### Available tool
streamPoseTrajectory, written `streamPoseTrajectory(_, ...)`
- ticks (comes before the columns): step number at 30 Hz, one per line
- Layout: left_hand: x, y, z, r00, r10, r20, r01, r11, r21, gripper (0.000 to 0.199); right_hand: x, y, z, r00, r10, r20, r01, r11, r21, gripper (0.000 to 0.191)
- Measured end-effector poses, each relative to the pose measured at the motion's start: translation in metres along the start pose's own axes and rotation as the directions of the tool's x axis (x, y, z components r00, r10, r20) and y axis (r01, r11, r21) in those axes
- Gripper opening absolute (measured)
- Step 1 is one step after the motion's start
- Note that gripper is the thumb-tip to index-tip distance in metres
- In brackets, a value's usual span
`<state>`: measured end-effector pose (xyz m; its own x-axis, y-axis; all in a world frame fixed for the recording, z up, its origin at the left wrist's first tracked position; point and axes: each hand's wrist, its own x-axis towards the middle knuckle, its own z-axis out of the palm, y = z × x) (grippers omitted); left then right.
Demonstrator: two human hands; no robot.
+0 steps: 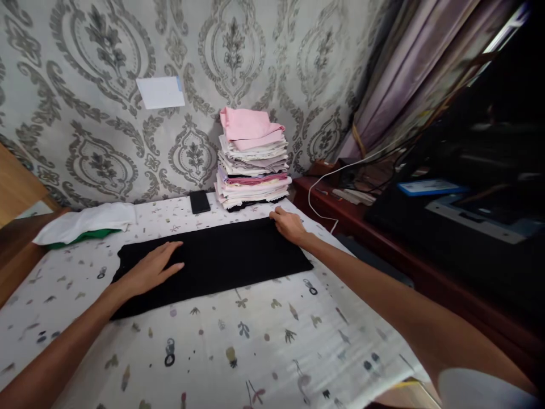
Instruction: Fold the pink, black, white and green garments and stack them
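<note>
A black cloth (230, 255), folded into a long strip, lies across the patterned white sheet (204, 346). My left hand (155, 268) rests flat on its left part, with thumb and fingers spread. At the far right corner of the cloth, my right hand (288, 224) has its fingers pinched on the edge. Behind the cloth stands a tall stack of folded clothes (253, 165), with a pink garment (247, 125) on top.
A black phone (199, 201) lies left of the stack. White and green cloths (91, 221) are at the far left. On the right are a dark red desk (374, 233), a white cable (313, 199) and a large dark screen (477, 170). A patterned wall stands behind.
</note>
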<state>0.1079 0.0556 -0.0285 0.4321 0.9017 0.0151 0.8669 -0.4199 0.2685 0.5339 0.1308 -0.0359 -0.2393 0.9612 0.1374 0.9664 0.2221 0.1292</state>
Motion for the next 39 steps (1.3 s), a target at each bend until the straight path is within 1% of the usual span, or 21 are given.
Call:
streamPoseTrajectory(2, -0.007, 0.007, 0.004, 0.995, 0.089, 0.052, -0.09, 0.996, 0.001, 0.064, -0.001, 0.004, -0.002, 0.999, -0.03, 0.024, 0.03, 1.0, -0.001, 0.037)
streamPoseTrajectory(5, -0.021, 0.023, 0.001, 0.971, 0.211, 0.11, -0.211, 0.977, -0.011, 0.053, -0.003, 0.01, -0.007, 0.998, -0.054, 0.036, 0.054, 0.999, 0.006, 0.038)
streamPoseTrajectory(7, -0.028, 0.033, -0.004, 0.959, 0.252, 0.131, -0.251, 0.968, -0.026, 0.049, -0.002, 0.011, -0.011, 0.999, -0.033, 0.021, 0.033, 0.999, 0.015, 0.038)
streamPoseTrajectory(9, -0.03, 0.041, -0.009, 0.96, 0.256, 0.112, -0.252, 0.966, -0.053, 0.047, 0.001, 0.007, -0.012, 1.0, 0.0, -0.004, 0.001, 1.0, 0.029, 0.04)
streamPoseTrajectory(11, -0.026, 0.045, -0.011, 0.973, 0.226, 0.044, -0.222, 0.972, -0.077, 0.048, 0.006, -0.003, -0.009, 0.998, 0.009, -0.057, -0.004, 0.996, 0.085, 0.043)
streamPoseTrajectory(13, -0.017, 0.044, -0.01, 0.987, 0.148, -0.063, -0.152, 0.986, -0.064, 0.052, 0.012, -0.017, 0.001, 0.99, -0.029, -0.135, 0.051, 0.986, 0.161, 0.044)
streamPoseTrajectory(15, -0.006, 0.037, -0.004, 0.986, 0.037, -0.162, -0.039, 0.999, -0.007, 0.06, 0.016, -0.032, 0.016, 0.981, -0.079, -0.179, 0.116, 0.971, 0.208, 0.048)
streamPoseTrajectory(16, -0.002, 0.032, 0.002, 0.984, -0.028, -0.176, 0.032, 0.999, 0.023, 0.066, 0.016, -0.038, 0.025, 0.98, -0.1, -0.17, 0.136, 0.968, 0.212, 0.051)
streamPoseTrajectory(19, 0.006, 0.016, 0.022, 0.984, -0.168, -0.064, 0.173, 0.982, 0.076, 0.077, 0.016, -0.048, 0.047, 0.992, -0.108, -0.072, 0.12, 0.972, 0.204, 0.057)
streamPoseTrajectory(20, 0.007, 0.013, 0.029, 0.982, -0.186, -0.028, 0.188, 0.979, 0.082, 0.079, 0.015, -0.049, 0.051, 0.993, -0.108, -0.046, 0.115, 0.974, 0.197, 0.058)
streamPoseTrajectory(22, 0.007, 0.012, 0.037, 0.98, -0.198, -0.005, 0.198, 0.977, 0.082, 0.081, 0.014, -0.048, 0.054, 0.993, -0.116, -0.02, 0.117, 0.976, 0.183, 0.06)
streamPoseTrajectory(24, 0.005, 0.014, 0.037, 0.98, -0.196, -0.01, 0.197, 0.979, 0.048, 0.081, 0.013, -0.048, 0.051, 0.993, -0.114, -0.01, 0.114, 0.977, 0.18, 0.06)
streamPoseTrajectory(26, 0.002, 0.014, 0.027, 0.984, -0.175, -0.037, 0.173, 0.983, -0.059, 0.075, 0.012, -0.053, 0.044, 0.996, -0.089, -0.019, 0.091, 0.978, 0.186, 0.059)
streamPoseTrajectory(27, -0.001, 0.012, 0.018, 0.983, -0.163, -0.079, 0.151, 0.979, -0.14, 0.07, 0.011, -0.058, 0.039, 0.996, -0.081, -0.036, 0.086, 0.977, 0.194, 0.057)
streamPoseTrajectory(29, -0.013, 0.0, -0.002, 0.959, -0.184, -0.213, 0.115, 0.947, -0.301, 0.057, 0.008, -0.075, 0.028, 0.991, -0.106, -0.083, 0.122, 0.965, 0.232, 0.054)
streamPoseTrajectory(30, -0.021, -0.01, -0.011, 0.932, -0.227, -0.283, 0.117, 0.927, -0.356, 0.051, 0.006, -0.087, 0.021, 0.984, -0.143, -0.105, 0.166, 0.95, 0.265, 0.052)
streamPoseTrajectory(32, -0.042, -0.031, -0.027, 0.868, -0.348, -0.354, 0.2, 0.898, -0.392, 0.043, 0.001, -0.12, 0.007, 0.958, -0.255, -0.129, 0.284, 0.89, 0.356, 0.047)
streamPoseTrajectory(34, -0.065, -0.051, -0.033, 0.827, -0.475, -0.301, 0.352, 0.854, -0.383, 0.04, -0.004, -0.162, -0.009, 0.906, -0.397, -0.148, 0.42, 0.79, 0.446, 0.042)
streamPoseTrajectory(36, -0.086, -0.063, -0.03, 0.823, -0.541, -0.172, 0.443, 0.801, -0.403, 0.044, -0.009, -0.206, -0.023, 0.832, -0.524, -0.182, 0.537, 0.68, 0.499, 0.04)
streamPoseTrajectory(38, -0.1, -0.067, -0.022, 0.844, -0.529, -0.09, 0.435, 0.773, -0.462, 0.048, -0.011, -0.249, -0.035, 0.782, -0.59, -0.198, 0.596, 0.616, 0.515, 0.04)
streamPoseTrajectory(39, -0.103, -0.066, -0.018, 0.854, -0.512, -0.089, 0.41, 0.769, -0.49, 0.049, -0.01, -0.269, -0.04, 0.769, -0.607, -0.199, 0.609, 0.602, 0.517, 0.042)
